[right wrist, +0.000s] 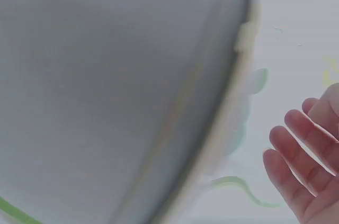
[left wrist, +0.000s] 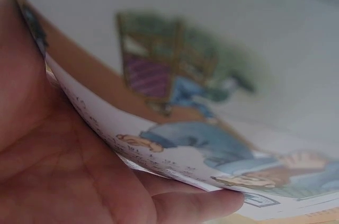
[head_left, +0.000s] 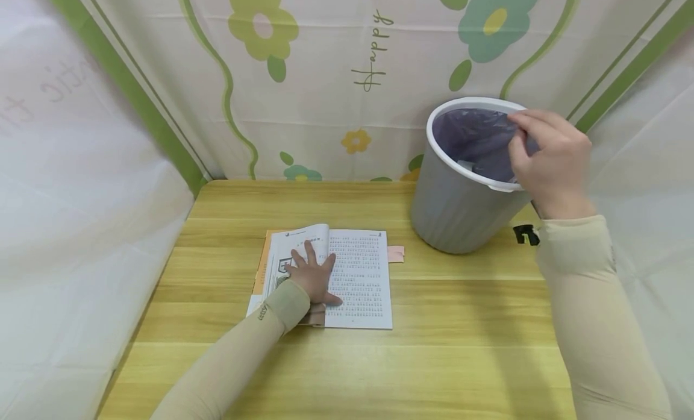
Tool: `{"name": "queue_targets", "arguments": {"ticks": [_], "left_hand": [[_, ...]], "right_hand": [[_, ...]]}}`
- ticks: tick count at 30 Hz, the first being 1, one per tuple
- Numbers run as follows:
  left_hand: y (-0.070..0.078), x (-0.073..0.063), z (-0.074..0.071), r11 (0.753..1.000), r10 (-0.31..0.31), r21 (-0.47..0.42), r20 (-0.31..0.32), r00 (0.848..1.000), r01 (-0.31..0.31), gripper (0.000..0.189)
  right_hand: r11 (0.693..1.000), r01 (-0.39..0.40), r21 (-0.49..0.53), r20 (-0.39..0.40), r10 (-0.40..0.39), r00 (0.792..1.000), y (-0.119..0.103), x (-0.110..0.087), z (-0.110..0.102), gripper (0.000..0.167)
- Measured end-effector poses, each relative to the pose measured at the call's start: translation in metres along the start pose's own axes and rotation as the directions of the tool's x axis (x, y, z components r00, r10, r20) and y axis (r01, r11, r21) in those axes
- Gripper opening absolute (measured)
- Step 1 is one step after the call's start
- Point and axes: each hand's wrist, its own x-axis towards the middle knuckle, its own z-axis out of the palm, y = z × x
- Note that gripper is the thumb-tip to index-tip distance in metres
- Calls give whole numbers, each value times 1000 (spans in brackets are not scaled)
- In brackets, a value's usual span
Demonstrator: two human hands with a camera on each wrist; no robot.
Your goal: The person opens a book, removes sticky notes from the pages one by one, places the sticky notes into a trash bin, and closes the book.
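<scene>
Nearest the head camera, we find the right hand (head_left: 555,158) at the rim of a ribbed grey bin (head_left: 455,203); its fingers are loosely bent, the thumb apart from the fingertips. On the wood-grained table (head_left: 444,323), left of the bin, the book (head_left: 360,275) lies open. We note its right page dense with small print, its left page bowed upward, an orange strip along the left edge and a pink slip (head_left: 396,253) at the right. We record the left hand (head_left: 313,280) spread across both pages.
</scene>
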Motion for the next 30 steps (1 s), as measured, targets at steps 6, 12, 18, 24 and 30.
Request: {"name": "queue_targets", "arguments": {"ticks": [6, 12, 18, 24, 30], "left_hand": [[0, 0, 1, 1000, -2, 0, 0, 1000, 2, 121], [-1, 5, 6, 1000, -9, 8, 2, 1000, 9, 123], [-1, 6, 5, 1000, -9, 5, 2, 1000, 9, 122], [-2, 5, 4, 1000, -11, -11, 4, 1000, 11, 123], [-2, 5, 4, 1000, -11, -2, -1, 1000, 11, 123]], "right_hand": [[998, -12, 63, -82, 17, 996, -26, -5, -9, 28], [995, -14, 99, -118, 26, 993, -45, -17, -11, 25], [994, -2, 113, -95, 13, 995, -57, -36, -9, 25], [985, 0, 172, -102, 18, 995, -67, -59, 2, 23], [977, 17, 211, -66, -3, 998, -72, -85, 13, 24]]}}
